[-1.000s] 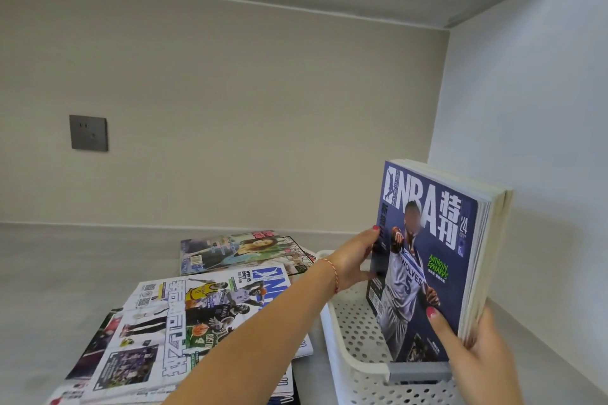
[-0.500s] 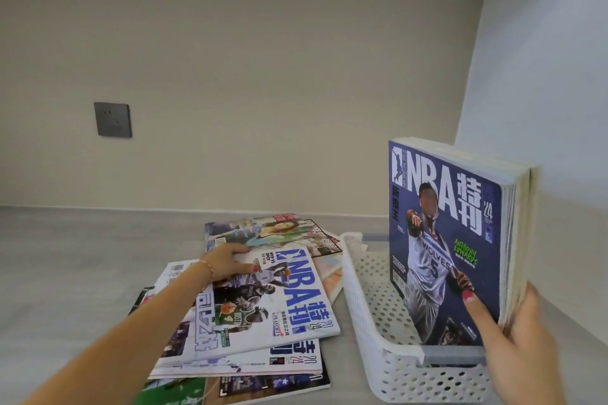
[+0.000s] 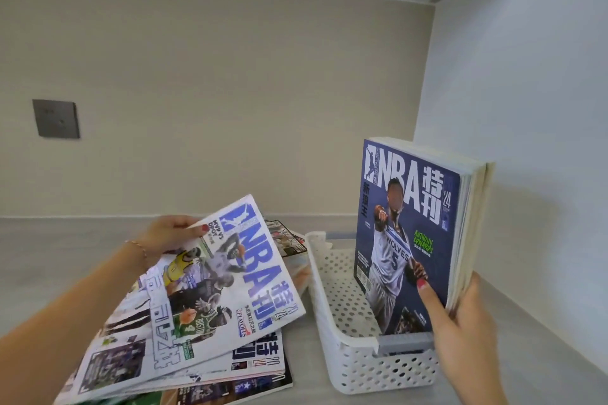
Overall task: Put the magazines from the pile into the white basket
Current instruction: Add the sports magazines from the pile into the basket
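A white perforated basket (image 3: 332, 316) stands on the grey shelf at the right. Several magazines stand upright in it, with a dark blue NBA cover (image 3: 408, 223) facing me. My right hand (image 3: 460, 322) grips their near edge, thumb on the cover. Left of the basket lies the pile of magazines (image 3: 250, 371). My left hand (image 3: 171, 233) holds the far edge of the top white NBA magazine (image 3: 210, 299) and has it tilted up off the pile.
A beige back wall with a dark socket plate (image 3: 56, 118) is behind. The white side wall (image 3: 526, 141) runs close along the basket's right. More magazines (image 3: 286, 237) lie behind the pile. Bare shelf surface stretches to the left.
My left hand went from the upright magazines to the pile, took the top white magazine by its far edge and lifted it. The right hand kept its hold.
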